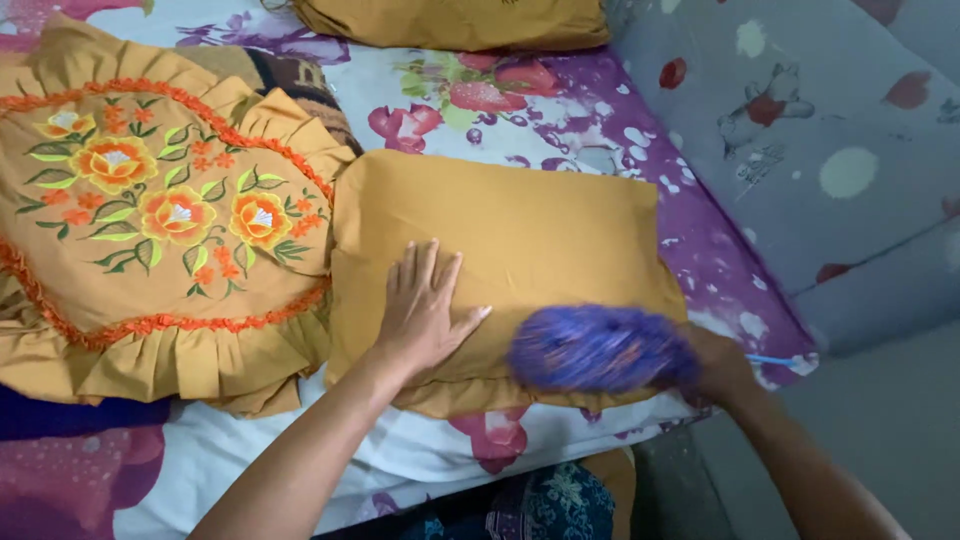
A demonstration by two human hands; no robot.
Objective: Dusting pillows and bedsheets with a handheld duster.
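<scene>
A plain mustard-yellow pillow (520,230) lies on a floral bed sheet (560,110). My left hand (425,305) rests flat on the pillow's near half, fingers spread. My right hand (722,365) grips the handle of a fluffy purple duster (598,348), whose blurred head lies over the pillow's near right corner. A thin blue handle end (775,360) sticks out to the right of that hand.
A heart-shaped mustard cushion (140,210) with embroidered orange flowers and frills lies to the left. Another mustard pillow (450,20) sits at the far edge. A grey-blue patterned covering (820,150) rises on the right, and grey floor (880,430) lies below it.
</scene>
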